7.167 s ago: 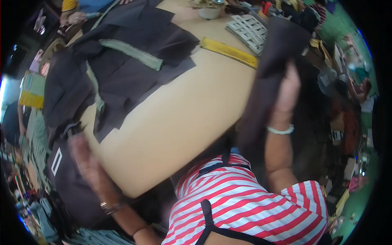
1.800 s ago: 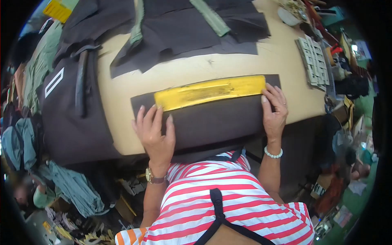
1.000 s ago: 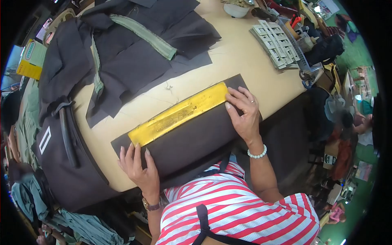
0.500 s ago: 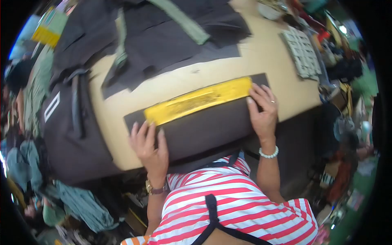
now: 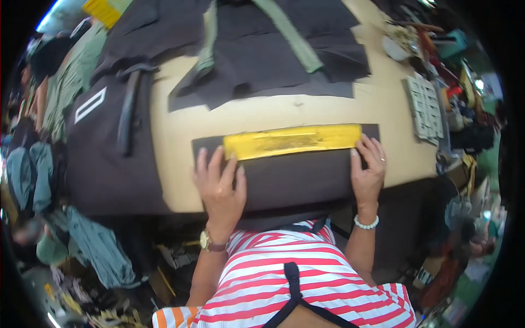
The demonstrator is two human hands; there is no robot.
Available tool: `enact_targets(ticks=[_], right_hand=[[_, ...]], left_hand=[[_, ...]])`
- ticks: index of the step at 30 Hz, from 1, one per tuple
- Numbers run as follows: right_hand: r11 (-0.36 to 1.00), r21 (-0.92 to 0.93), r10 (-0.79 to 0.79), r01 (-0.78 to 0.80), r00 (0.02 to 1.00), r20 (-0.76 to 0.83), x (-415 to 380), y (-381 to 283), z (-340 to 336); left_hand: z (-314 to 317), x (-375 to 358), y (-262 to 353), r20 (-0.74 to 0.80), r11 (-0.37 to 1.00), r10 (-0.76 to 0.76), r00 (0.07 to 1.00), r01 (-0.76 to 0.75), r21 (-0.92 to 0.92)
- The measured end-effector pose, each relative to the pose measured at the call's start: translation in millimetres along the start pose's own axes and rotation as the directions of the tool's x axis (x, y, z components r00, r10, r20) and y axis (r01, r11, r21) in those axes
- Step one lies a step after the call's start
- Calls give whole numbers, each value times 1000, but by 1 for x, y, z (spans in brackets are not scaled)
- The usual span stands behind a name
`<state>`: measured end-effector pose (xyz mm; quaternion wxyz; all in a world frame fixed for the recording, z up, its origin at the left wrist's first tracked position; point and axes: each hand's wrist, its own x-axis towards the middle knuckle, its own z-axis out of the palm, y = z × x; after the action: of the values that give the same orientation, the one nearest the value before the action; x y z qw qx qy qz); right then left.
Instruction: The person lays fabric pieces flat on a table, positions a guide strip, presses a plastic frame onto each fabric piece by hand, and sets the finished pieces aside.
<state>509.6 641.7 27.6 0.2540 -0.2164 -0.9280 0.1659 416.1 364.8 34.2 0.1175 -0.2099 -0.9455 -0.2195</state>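
Note:
A long yellow strip [image 5: 295, 141] with dark smudges and a slot lies along the upper edge of a dark cloth piece [image 5: 298, 177]. My left hand [image 5: 220, 183] rests on the cloth with its fingers spread, fingertips at the strip's left end. At the strip's right end, my right hand [image 5: 368, 169] touches its lower corner and the cloth, its fingers apart. Neither hand is wrapped round anything.
The table [image 5: 180, 175] is pale. More dark cloth [image 5: 290, 52] with green strips [image 5: 290, 34] lies at the far side. A dark garment [image 5: 117, 158] hangs over the left. A pale compartmented tray [image 5: 424, 106] and a white bowl [image 5: 395, 48] stand at the right.
The view has turned and shifted, so the strip and cloth look more level and lower right. Both hands remain at the strip's ends.

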Motion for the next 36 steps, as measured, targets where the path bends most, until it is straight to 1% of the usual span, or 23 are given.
enact_targets(ticks=[2,3,4,6,8,11,14,17,18,19,21,23,25,26,29,30,32,33,35,36], right_hand=[[998,-33,-47,47,999,-19,7,-5,-3],[996,-71,-62,61,998,-25,11,-10,-6],[986,-138,-92,92,996,6,17,-9,-8],[987,-124,-103,101,995,-9,25,-10,-10],[991,-80,-102,103,995,17,32,-10,-13],[996,-58,-59,63,996,72,35,-7,-14],[994,-53,-94,93,995,-16,36,-7,-13],[994,56,-87,99,980,-179,58,29,-19],[968,-195,-212,160,935,-285,71,45,-29],[987,-159,-53,-3,935,-350,82,66,-38],[972,-226,-46,-70,882,-470,100,109,-59],[915,-306,99,-264,880,-465,107,157,-65],[882,-283,275,-378,898,-343,110,172,-71],[857,-278,362,-434,891,-274,111,177,-73],[876,-197,398,-440,891,-217,113,180,-82],[880,-172,411,-444,891,-194,112,180,-84],[879,-218,380,-425,899,-218,115,207,-83],[877,-243,364,-415,903,-228,119,209,-84],[886,-216,300,-410,862,-408,122,208,-86],[892,-204,265,-404,831,-488,123,207,-88]], left_hand=[[-7,7,7,47,991,59,997,-64,115],[-10,11,9,97,983,105,990,-118,142],[-8,15,3,149,975,166,975,-185,126],[-12,23,5,188,966,212,959,-235,110],[-17,33,14,199,951,252,947,-280,130],[-15,38,17,241,924,281,929,-329,193],[-13,44,18,227,926,287,931,-330,183],[-12,48,22,223,928,269,937,-314,200],[-12,49,22,210,928,277,938,-318,195],[-11,49,22,198,927,285,938,-322,190],[-10,50,22,181,926,300,937,-332,182],[-8,53,21,161,925,309,937,-336,177],[-8,54,22,163,929,305,938,-331,168],[-8,55,23,167,930,302,939,-329,164],[-7,55,24,167,931,297,940,-324,169],[-8,55,25,187,936,275,943,-307,174],[-9,56,28,225,943,232,947,-275,185],[-9,56,28,225,943,237,945,-279,183],[-8,57,27,224,941,245,943,-287,181],[-7,57,28,197,940,261,945,-295,172]])
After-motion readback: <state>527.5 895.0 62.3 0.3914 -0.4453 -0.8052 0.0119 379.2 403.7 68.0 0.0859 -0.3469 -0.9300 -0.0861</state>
